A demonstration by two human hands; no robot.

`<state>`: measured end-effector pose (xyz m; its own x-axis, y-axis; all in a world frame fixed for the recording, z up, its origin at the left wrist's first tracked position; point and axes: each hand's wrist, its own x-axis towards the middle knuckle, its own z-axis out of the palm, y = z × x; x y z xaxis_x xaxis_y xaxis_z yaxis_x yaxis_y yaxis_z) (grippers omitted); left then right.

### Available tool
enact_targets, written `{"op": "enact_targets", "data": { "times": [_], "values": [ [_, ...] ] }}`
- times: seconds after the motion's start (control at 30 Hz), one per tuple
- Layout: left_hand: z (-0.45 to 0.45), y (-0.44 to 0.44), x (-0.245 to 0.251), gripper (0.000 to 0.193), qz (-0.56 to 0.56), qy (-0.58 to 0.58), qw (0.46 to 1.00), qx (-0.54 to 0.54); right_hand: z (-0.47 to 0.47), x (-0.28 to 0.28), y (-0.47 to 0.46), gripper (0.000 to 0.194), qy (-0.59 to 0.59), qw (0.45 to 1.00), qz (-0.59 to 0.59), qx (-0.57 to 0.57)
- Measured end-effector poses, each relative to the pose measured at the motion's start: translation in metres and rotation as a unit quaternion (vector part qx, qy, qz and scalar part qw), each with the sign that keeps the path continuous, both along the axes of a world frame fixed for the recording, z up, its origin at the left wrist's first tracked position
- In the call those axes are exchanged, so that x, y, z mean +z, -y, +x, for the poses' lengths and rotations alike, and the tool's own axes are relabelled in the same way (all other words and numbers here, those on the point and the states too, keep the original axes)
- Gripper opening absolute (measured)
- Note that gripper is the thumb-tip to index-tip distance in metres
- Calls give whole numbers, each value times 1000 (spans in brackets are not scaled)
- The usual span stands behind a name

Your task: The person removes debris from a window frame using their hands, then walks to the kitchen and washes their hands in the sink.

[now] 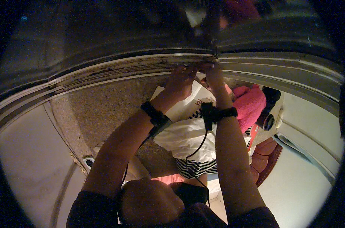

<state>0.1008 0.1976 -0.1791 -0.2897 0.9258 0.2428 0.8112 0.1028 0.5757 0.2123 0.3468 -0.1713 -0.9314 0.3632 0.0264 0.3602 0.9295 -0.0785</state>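
Observation:
My left hand (180, 81) reaches up to the grooved metal track of a window frame (127, 63), its fingers bent at the track. Close beside it on the right, my right hand (213, 77) touches the same track near the upright joint of the panes; small pale spots show at its fingers, too dark to name. Whether either hand grips something cannot be told. Under the wrists lie a pale bag with red characters (189, 105) and a white cloth (186, 134). A black strap with a cable is on each wrist.
A speckled stone sill (104, 114) runs below the track. To the right are a pink fluffy cloth (251, 105), a dark round object (268, 122) and a brown tufted seat back (265, 159). Black-and-white striped fabric (196, 168) lies below the white cloth. Dark glass (118, 28) stands ahead.

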Motion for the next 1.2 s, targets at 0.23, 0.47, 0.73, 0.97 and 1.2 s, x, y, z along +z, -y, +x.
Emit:
{"op": "enact_targets", "data": {
  "times": [0.23,0.47,0.73,0.97,1.2],
  "values": [
    [1,-11,1,57,55,64,996,-18,-13,2,31,30,-8,933,-65,-353],
    [-3,-7,2,50,76,93,992,-32,0,21,22,17,-56,976,-22,-210],
    [-4,0,12,51,-30,220,975,-33,-18,14,-3,18,93,992,81,-39],
    [-2,2,6,52,89,165,982,-15,-15,30,10,30,116,983,75,-124],
    [17,-15,5,30,35,112,993,4,-10,31,7,32,30,997,67,-14]
  ]
}}
